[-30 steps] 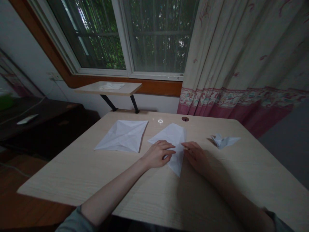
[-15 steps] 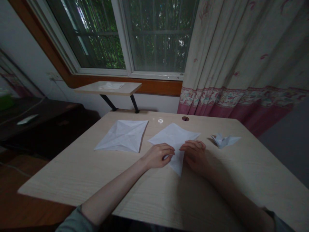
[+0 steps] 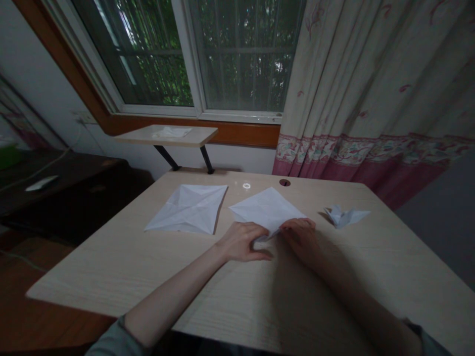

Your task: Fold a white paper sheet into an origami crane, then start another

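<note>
Okay, the left hand (image 3: 243, 242) and right hand (image 3: 300, 238) sit close together, nearly touching, at the near edge of a white paper sheet (image 3: 265, 207). Their fingers curl over that edge, though I can't tell whether they are actually pinching it. The sheet lies flat on the surface, just in front of the hands, with a small folded corner showing at the left hand's fingertips.

Just left of the left hand lies a larger square sheet of paper (image 3: 189, 209), opened flat and marked with crease lines. To the right, near the right hand, sits a small folded paper shape (image 3: 345, 216). Grey sleeves (image 3: 115, 338) show at the bottom of the view.

The surface (image 3: 111, 277) is pale wood-grain, with a round hole (image 3: 284, 182) near its far edge. Beyond it stands a small table (image 3: 166, 135) on black legs, with something white (image 3: 171, 132) on top. Behind that is a window (image 3: 241, 59) looking onto green trees, with a cream curtain (image 3: 371, 84) with a pink border beside it. On the left is a dark cabinet (image 3: 74, 198) with a white object (image 3: 41, 183) on it, above a wooden floor (image 3: 25, 291).
</note>
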The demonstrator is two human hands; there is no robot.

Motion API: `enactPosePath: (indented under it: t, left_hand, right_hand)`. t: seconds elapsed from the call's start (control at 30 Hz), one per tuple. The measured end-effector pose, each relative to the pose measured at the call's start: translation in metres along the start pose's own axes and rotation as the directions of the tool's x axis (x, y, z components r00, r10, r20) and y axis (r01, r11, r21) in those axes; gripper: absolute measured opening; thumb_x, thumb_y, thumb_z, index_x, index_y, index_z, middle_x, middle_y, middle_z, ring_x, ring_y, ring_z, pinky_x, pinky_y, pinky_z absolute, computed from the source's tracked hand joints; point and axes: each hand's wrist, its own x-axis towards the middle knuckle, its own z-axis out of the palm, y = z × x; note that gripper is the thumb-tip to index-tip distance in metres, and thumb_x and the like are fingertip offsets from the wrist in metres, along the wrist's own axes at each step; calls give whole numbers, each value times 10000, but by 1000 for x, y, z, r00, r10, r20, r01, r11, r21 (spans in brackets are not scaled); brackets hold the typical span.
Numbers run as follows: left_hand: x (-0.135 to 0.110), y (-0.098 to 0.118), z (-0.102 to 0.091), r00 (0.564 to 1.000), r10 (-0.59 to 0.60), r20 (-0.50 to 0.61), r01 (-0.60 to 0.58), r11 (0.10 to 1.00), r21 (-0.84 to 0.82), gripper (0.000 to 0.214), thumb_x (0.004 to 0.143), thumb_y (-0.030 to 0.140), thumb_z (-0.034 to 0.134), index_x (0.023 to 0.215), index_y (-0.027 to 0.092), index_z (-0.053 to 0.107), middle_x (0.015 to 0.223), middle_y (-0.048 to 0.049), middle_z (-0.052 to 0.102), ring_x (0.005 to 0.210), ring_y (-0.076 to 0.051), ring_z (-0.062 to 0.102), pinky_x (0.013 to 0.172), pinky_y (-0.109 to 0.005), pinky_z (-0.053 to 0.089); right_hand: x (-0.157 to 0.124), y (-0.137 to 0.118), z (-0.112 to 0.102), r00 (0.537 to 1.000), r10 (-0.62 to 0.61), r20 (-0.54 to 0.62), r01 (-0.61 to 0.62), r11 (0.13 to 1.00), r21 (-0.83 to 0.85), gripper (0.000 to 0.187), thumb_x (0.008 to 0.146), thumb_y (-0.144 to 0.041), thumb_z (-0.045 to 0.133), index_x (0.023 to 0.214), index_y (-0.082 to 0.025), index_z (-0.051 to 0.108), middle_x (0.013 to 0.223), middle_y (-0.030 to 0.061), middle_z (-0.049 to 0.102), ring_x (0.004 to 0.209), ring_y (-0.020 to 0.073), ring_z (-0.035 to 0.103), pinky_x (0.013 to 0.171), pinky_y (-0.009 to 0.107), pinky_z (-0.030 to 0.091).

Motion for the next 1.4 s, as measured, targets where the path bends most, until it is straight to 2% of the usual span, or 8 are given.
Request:
enactPosePath:
  t: [0.33,0.53,0.6,0.73,0.83,1.03,1.17,1.4]
  left_hand:
    - [0,-1,4,972,-215,-93,213,976,-35,389,1077,439,384,1057,203,692,851,-28,769,748,-180,735,661,-248,510]
    - [-2,-4,11,888,-409,-209,397,913,-98,317,1040,460,479,1177,213,622,616,45,649,530,-157,644,551,-228,469]
    - [-2,-5,12,868,-420,-264,405,907,-111,320,1030,450,498,1237,219,578,681,39,672,536,-155,644,561,-240,495]
    - [-2,-5,13,873,-322,-366,314,946,-83,354,1020,367,516,1348,236,494,1199,-76,710,961,-206,728,805,-321,592]
    - [0,-6,11,904,-147,-402,163,987,5,401,1023,259,482,1421,236,440,1367,-111,627,1247,-235,622,1008,-400,545]
    - [1,-5,4,945,133,-299,-48,960,275,372,995,120,469,1343,225,548,1450,-134,570,1377,-280,506,1078,-488,484]
    - [2,-6,5,976,143,-166,-85,946,313,365,1010,104,444,1328,218,581,1436,-115,596,1409,-257,475,1134,-514,433]
    - [3,-4,6,988,132,-84,-105,957,271,264,958,175,543,1148,236,715,1415,-59,622,1397,-263,489,1218,-541,323]
  right_hand:
    - [-2,6,8,999,43,34,-42,999,-26,163,988,-304,532,965,-253,686,969,69,748,944,260,680,906,449,508]
    - [-4,6,9,993,113,16,-114,993,27,211,998,-315,489,1053,-256,683,1029,85,757,970,264,708,902,451,556]
    - [-5,6,10,993,114,13,-115,992,48,238,995,-318,474,1087,-249,683,1054,92,758,987,272,711,911,462,560]
    - [-7,8,13,992,127,19,-128,989,78,279,976,-316,476,1167,-244,666,1119,103,747,1041,284,703,936,490,559]
    - [-7,9,13,992,119,31,-121,987,103,317,965,-298,475,1233,-233,632,1183,119,724,1094,284,688,961,507,554]
    - [-4,7,12,999,27,19,-29,994,104,346,947,-211,465,1270,-245,586,1213,113,701,1149,270,665,996,509,548]
    - [-3,8,13,1000,-6,-9,6,998,57,362,927,-174,472,1264,-237,589,1212,125,699,1156,275,659,993,511,554]
    - [-5,14,17,996,33,81,-33,999,3,439,919,-197,496,1342,-236,605,1354,120,663,1273,271,615,1080,539,507]
